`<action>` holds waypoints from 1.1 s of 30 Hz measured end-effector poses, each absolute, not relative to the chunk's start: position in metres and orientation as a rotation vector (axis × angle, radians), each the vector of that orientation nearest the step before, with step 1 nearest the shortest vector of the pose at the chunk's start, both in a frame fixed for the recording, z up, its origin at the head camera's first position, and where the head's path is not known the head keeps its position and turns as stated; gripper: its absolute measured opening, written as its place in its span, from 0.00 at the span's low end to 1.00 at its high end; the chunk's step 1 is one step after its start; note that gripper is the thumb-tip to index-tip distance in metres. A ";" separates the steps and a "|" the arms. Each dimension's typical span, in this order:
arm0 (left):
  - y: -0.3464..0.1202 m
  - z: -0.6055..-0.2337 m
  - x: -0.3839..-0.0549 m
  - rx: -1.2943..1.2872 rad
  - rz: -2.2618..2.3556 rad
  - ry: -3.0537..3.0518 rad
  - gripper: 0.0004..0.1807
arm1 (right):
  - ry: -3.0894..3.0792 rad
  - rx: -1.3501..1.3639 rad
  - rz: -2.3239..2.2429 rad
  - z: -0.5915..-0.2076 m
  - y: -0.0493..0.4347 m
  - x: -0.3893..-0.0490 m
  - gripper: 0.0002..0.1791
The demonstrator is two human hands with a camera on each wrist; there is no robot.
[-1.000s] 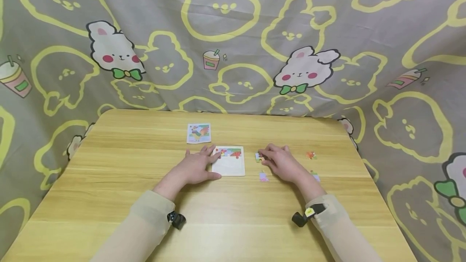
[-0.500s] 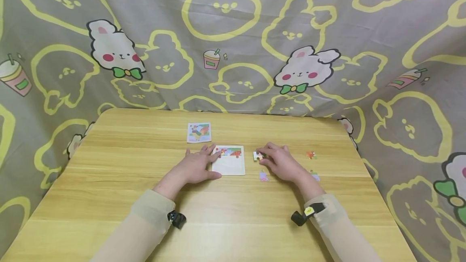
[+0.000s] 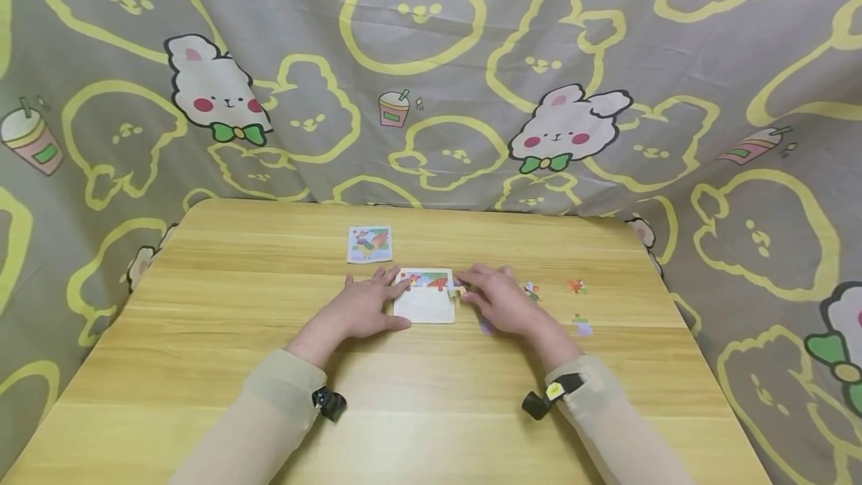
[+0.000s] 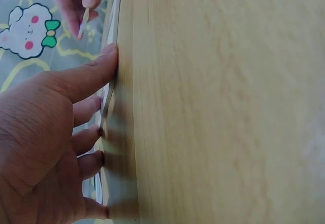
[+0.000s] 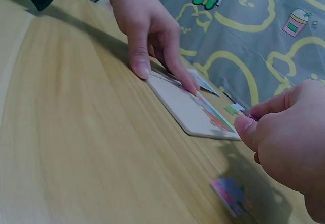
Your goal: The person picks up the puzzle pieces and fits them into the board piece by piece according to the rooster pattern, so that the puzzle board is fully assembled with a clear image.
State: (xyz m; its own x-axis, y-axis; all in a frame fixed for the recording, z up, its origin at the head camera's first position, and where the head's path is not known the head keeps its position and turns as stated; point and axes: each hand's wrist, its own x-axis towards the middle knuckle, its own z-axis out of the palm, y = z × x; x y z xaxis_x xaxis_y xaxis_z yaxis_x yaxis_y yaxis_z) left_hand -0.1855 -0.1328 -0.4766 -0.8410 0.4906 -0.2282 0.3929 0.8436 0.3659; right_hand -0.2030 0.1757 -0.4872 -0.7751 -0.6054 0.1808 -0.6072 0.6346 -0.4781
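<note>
A square white puzzle tray (image 3: 431,309) lies mid-table, with fitted jigsaw pieces (image 3: 426,280) filling its top strip. My left hand (image 3: 360,307) rests at the tray's left side, thumb by the near corner and index finger on the fitted pieces. In the left wrist view, the thumb of that left hand (image 4: 40,127) presses the tray's edge (image 4: 115,18). Between thumb and fingers, my right hand (image 3: 501,299) pinches a jigsaw piece (image 3: 455,292) at the tray's right edge. The right wrist view shows this piece (image 5: 234,109) raised off the table, its picture partly covered by fingers.
Several loose jigsaw pieces lie to the right: an orange one (image 3: 576,287), a green and lilac one (image 3: 582,326), one (image 3: 532,290) behind the right hand, and one (image 3: 486,326) partly under it. A rooster picture card (image 3: 370,244) lies beyond the tray. A patterned curtain (image 3: 444,96) backs the table.
My right hand has turned the pinched piece and carried it left to the tray's edge, uncovering a loose piece behind it. The left hand stays in place.
</note>
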 end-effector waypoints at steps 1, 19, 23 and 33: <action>-0.133 -0.476 -0.186 0.666 0.439 2.706 0.48 | -2.838 1.056 0.829 -0.487 0.173 -0.203 0.25; -0.132 -0.477 -0.186 0.671 0.459 2.733 0.48 | -2.824 1.075 0.855 -0.491 0.132 -0.204 0.21; -0.132 -0.477 -0.186 0.669 0.473 2.736 0.48 | -2.842 1.060 0.835 -0.492 0.123 -0.203 0.22; -0.134 -0.479 -0.186 0.661 0.474 2.734 0.48 | -2.823 1.051 0.772 -0.497 0.104 -0.200 0.19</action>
